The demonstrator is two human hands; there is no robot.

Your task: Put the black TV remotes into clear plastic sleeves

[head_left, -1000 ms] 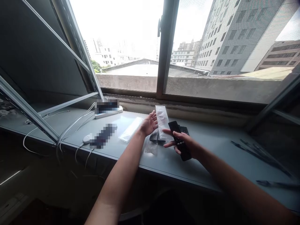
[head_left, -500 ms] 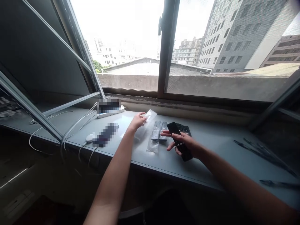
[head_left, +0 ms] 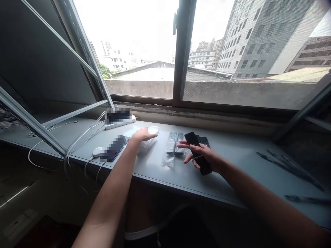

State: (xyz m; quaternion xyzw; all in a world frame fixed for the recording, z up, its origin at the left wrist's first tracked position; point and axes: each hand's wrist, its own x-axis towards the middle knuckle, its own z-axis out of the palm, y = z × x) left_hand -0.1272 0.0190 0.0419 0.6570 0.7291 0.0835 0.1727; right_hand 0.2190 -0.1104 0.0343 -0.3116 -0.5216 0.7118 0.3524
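My right hand (head_left: 203, 155) has a black remote control (head_left: 193, 140) in its grip, tilted, with some fingers stretched out to the left. More black remotes (head_left: 205, 141) lie on the desk behind it, partly hidden by the held one. Left of that hand, two remotes in clear plastic sleeves (head_left: 171, 143) lie side by side. My left hand (head_left: 141, 135) rests low over a crumpled clear plastic bag (head_left: 153, 130). Its thumb and a finger are spread apart, and the hand covers part of the bag.
A phone (head_left: 117, 148) and a round white charger (head_left: 97, 152) lie at the left, with white cables near the desk edge. Behind them stands a white power strip (head_left: 121, 124), partly blurred out. Metal shelf posts (head_left: 33, 120) rise at far left. Dark cables (head_left: 287, 165) lie at right.
My left hand has moved left and down with the plastic bag, away from the sleeved remotes, and its fingers have spread. My right hand keeps the remote almost still.
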